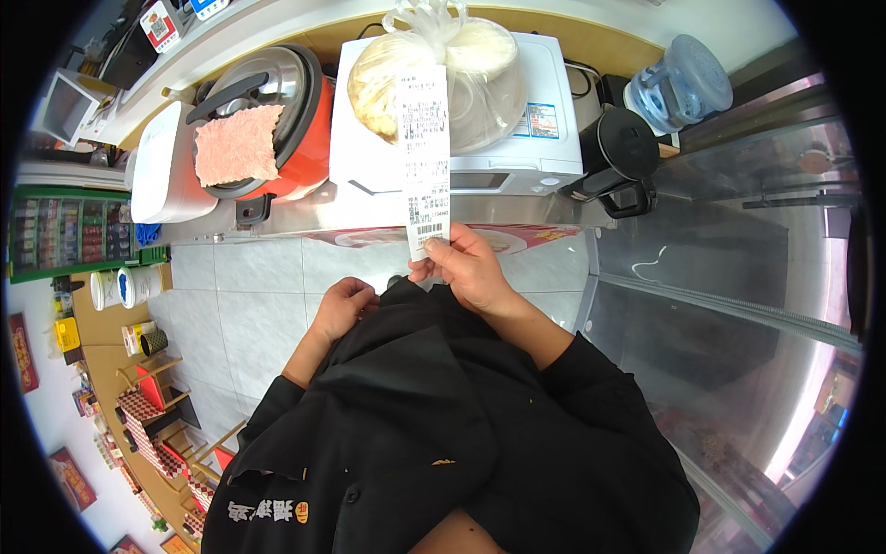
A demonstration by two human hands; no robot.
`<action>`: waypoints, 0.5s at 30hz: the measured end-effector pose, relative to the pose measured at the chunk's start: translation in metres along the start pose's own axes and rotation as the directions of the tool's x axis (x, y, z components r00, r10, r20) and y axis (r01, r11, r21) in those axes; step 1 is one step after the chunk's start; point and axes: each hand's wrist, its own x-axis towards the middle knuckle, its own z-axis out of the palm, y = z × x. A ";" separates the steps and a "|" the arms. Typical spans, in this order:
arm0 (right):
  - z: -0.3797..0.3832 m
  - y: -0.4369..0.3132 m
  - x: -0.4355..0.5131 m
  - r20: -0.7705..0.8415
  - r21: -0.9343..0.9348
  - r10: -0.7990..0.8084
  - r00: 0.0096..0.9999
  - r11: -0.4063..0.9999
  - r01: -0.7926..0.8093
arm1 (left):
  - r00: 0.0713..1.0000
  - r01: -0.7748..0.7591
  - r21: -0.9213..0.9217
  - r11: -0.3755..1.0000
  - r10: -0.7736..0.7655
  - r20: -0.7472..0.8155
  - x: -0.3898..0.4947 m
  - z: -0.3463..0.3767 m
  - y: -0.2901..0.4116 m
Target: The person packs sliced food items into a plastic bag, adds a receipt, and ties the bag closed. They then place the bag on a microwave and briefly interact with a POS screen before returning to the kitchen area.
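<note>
My right hand pinches the lower end of a long printed paper receipt between thumb and fingers. The strip runs upward in front of a knotted clear plastic bag; I cannot tell whether its top is fixed there. Inside the bag are round containers, one with pale yellowish food, another with something white. The bag rests on a white microwave oven. Low at the front of my black garment, my left hand is loosely closed, with nothing visible in it.
Left of the microwave stand an orange-red cooker with a pink cloth over its lid, and a white bin. A black electric kettle and a blue water jug stand to the right. Transparent panels border the right side.
</note>
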 end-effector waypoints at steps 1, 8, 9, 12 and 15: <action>-0.001 0.000 0.000 -0.001 -0.012 0.002 1.000 1.000 -0.002 | 1.000 -0.016 0.028 0.999 0.016 -0.001 0.000 -0.001 0.000; 0.001 0.002 0.000 -0.015 -0.004 -0.011 1.000 1.000 0.011 | 1.000 -0.027 0.051 0.998 0.027 0.011 0.002 -0.005 0.005; 0.002 0.003 0.000 -0.026 -0.001 -0.013 1.000 1.000 0.013 | 1.000 -0.022 0.036 0.999 0.022 0.012 0.002 -0.006 0.006; 0.003 0.004 -0.001 -0.044 0.006 -0.018 0.999 1.000 0.018 | 1.000 -0.011 0.038 0.999 0.010 0.017 0.003 -0.007 0.008; 0.003 0.004 -0.001 -0.035 -0.003 -0.008 0.999 1.000 0.008 | 0.999 -0.027 0.034 0.999 0.026 0.024 0.004 -0.008 0.010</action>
